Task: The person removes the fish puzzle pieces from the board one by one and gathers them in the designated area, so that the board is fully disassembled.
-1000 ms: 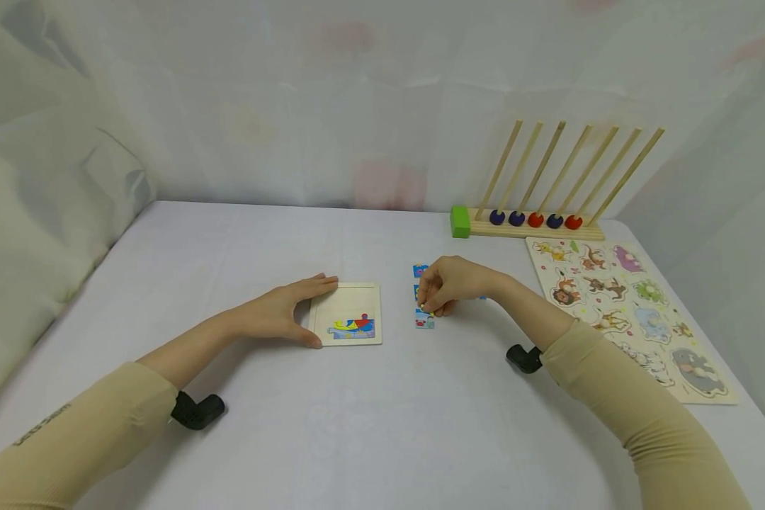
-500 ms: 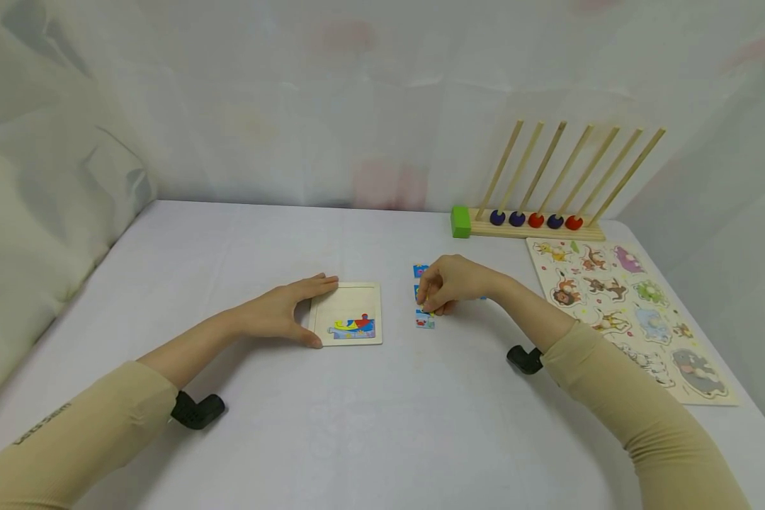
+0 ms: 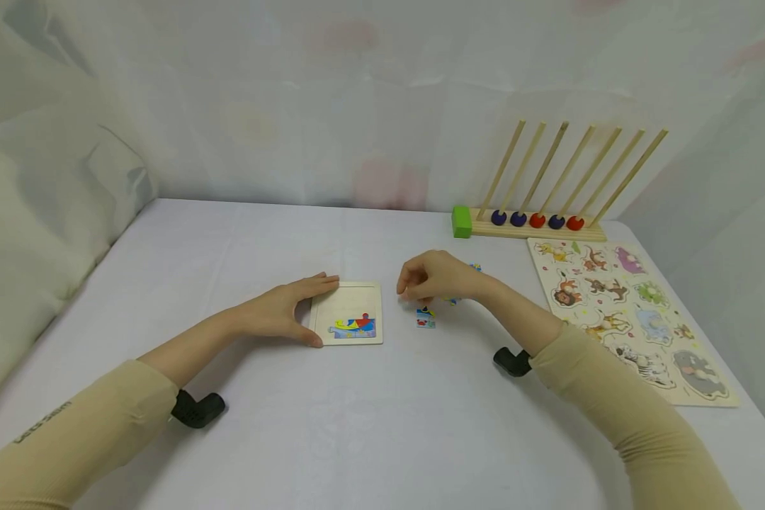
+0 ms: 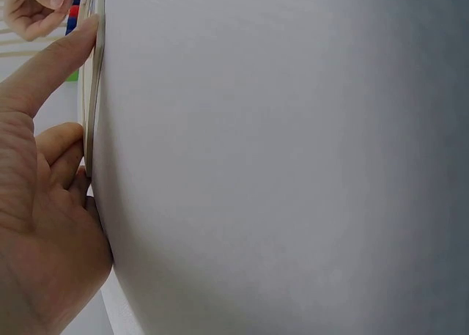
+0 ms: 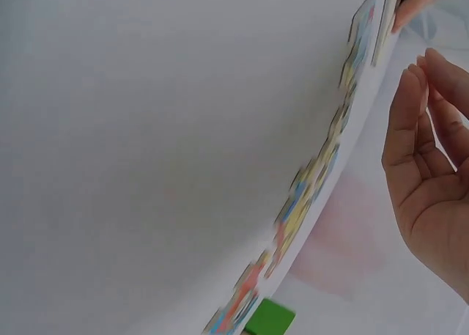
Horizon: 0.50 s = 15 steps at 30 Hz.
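Note:
A small square wooden puzzle tray [image 3: 347, 297] lies flat on the table, with joined colored pieces [image 3: 353, 327] along its near edge. My left hand [image 3: 280, 312] holds the tray at its left side, thumb at the near corner and fingers at the far one. Just right of the tray, my right hand [image 3: 438, 275] is raised over the table, thumb and fingertips drawn together. I cannot tell whether a puzzle piece sits between them. Loose puzzle pieces [image 3: 425, 319] lie below and behind this hand, partly covered by it; the right wrist view shows a row of pieces [image 5: 293, 207] edge-on.
At the back right stands a wooden bead rack [image 3: 535, 225] with tall rods, red and dark blue beads and a green end block [image 3: 462, 222]. A large animal puzzle board [image 3: 637, 319] lies along the right side. White cloth [image 3: 261, 106] hangs behind the table.
My right hand has moved left from the loose pieces toward the tray, uncovering pieces on its right. The left hand and the tray have stayed in place.

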### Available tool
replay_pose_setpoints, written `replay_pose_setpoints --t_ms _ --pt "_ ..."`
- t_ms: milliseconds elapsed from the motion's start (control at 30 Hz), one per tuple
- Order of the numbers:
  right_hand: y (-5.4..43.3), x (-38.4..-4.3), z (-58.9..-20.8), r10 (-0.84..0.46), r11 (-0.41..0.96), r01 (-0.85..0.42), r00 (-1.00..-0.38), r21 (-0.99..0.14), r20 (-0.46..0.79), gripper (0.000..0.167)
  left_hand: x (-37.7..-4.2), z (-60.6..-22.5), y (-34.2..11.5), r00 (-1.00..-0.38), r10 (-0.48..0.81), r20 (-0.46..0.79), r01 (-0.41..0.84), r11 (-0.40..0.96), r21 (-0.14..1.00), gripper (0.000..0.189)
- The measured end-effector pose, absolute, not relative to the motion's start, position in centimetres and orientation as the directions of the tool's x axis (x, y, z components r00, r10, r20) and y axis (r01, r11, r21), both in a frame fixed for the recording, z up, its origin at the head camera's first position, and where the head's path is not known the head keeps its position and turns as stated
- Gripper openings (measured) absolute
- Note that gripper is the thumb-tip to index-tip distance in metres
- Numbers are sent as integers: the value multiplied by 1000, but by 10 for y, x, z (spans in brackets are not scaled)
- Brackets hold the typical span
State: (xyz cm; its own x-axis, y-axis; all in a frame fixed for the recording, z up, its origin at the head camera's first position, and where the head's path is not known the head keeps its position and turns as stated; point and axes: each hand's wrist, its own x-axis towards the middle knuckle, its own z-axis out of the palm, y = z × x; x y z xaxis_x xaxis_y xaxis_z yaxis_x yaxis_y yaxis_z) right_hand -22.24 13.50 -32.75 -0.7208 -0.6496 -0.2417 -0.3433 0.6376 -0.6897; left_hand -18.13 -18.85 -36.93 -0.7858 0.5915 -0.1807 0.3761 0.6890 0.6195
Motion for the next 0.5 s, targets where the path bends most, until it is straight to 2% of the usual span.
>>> replay_pose_setpoints --t_ms 500 --pt "81 -210 -332 -754 553 -428 -622 -715 -212 13 -182 -368 -189 -777 602 -186 375 679 631 105"
